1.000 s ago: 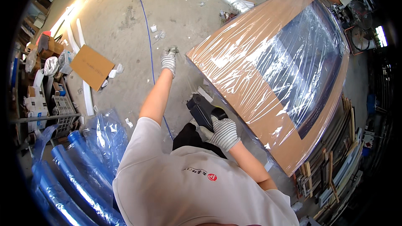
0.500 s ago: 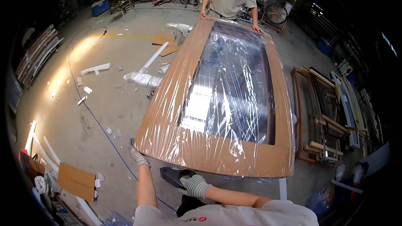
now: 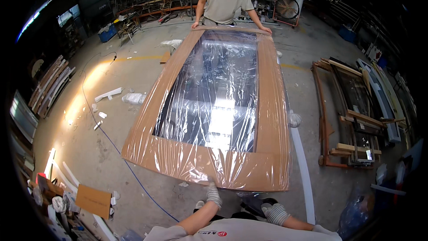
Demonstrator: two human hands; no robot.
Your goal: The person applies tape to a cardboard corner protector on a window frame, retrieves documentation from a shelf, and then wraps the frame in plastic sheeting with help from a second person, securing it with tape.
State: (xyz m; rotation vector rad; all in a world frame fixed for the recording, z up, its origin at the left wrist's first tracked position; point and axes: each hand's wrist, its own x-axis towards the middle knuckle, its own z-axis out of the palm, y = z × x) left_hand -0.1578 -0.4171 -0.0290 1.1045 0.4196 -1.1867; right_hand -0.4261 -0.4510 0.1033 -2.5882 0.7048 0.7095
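A large flat panel [image 3: 232,174], a dark glazed pane framed with brown cardboard and wrapped in clear film, stretches away in front of me. My left hand [image 3: 213,196], in a striped glove, closes on its near edge, the fingers partly hidden beneath. Below the near right part of that edge, my right hand [image 3: 276,214], also gloved, is closed around a dark tool [image 3: 252,203]; its kind cannot be made out. At the far end a co-worker [image 3: 225,2] has both hands on the panel's edge.
A rack of frames [image 3: 352,120] stands at right, with a long white strip [image 3: 304,174] on the floor nearer me. A blue cable [image 3: 133,172] crosses the floor at left. Cardboard [image 3: 93,201] and scraps lie lower left; a fan [image 3: 286,8] stands far back.
The panel has shifted left and turned slightly. My left hand has moved from its near left corner to the middle of the near edge; my right hand has moved right with the dark tool.
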